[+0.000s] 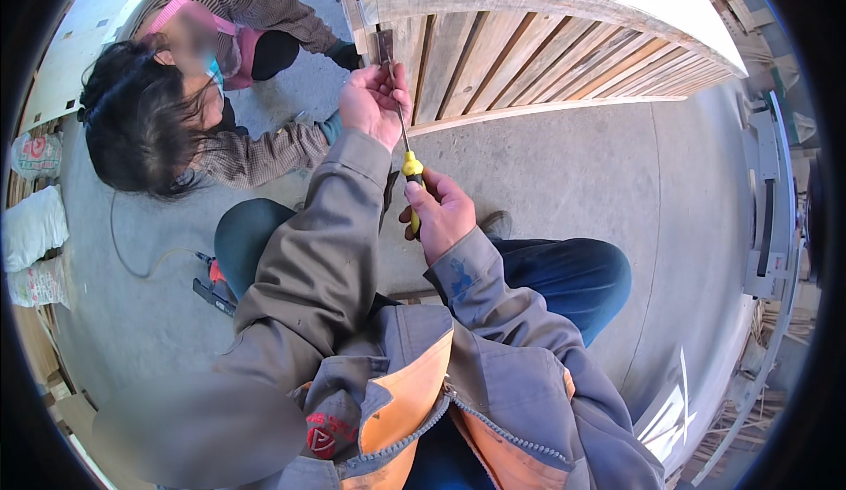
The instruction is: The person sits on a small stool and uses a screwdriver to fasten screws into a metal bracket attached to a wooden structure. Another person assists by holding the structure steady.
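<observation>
My right hand (441,214) is wrapped round the yellow and black handle of a screwdriver (412,173). Its long shaft runs up toward a dark metal hinge-like plate (385,47) at the near left corner of a slatted wooden crate (493,54). My left hand (376,102) is beside the shaft's upper end, palm turned up, fingers curled close to the tip just below the plate. Whether those fingers pinch the shaft or a small screw cannot be made out.
A co-worker (145,124) crouches at the left, gloved hands (345,53) close to the crate's corner. On the concrete floor (529,164) lies a red and black power tool (214,283) with a hose. White sacks (35,226) stand at the far left; a metal frame (768,199) is at the right.
</observation>
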`<action>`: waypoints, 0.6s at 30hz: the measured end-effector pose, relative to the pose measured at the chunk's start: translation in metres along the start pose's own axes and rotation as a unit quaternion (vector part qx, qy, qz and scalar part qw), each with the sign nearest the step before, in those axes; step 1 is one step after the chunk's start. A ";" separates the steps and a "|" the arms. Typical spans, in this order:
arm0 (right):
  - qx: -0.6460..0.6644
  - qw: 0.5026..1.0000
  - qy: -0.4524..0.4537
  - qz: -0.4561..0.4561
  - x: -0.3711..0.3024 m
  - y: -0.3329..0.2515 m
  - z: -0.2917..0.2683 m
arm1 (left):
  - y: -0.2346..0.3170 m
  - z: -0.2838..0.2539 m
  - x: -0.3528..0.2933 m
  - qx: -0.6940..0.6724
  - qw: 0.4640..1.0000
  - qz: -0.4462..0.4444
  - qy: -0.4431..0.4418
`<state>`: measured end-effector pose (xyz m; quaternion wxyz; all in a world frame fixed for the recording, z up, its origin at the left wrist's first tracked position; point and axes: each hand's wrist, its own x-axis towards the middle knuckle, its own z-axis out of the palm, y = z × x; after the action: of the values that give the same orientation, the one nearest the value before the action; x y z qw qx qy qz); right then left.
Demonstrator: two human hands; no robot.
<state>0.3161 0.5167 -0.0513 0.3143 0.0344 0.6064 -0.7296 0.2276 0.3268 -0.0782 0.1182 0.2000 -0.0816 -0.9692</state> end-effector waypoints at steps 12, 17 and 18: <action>0.003 1.000 0.002 0.009 -0.003 -0.007 0.006 | 0.004 0.004 0.007 -0.001 1.000 -0.015 0.021; 0.003 1.000 0.004 0.008 -0.005 -0.007 0.009 | 0.006 0.002 0.012 0.010 0.999 -0.018 0.030; 0.004 1.000 0.007 0.009 -0.006 -0.008 0.009 | 0.004 0.005 0.010 0.014 0.999 -0.016 0.040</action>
<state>0.3199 0.5121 -0.0393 0.3167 0.0462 0.6053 -0.7288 0.2172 0.3207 -0.0766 0.1029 0.2418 -0.0870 -0.9609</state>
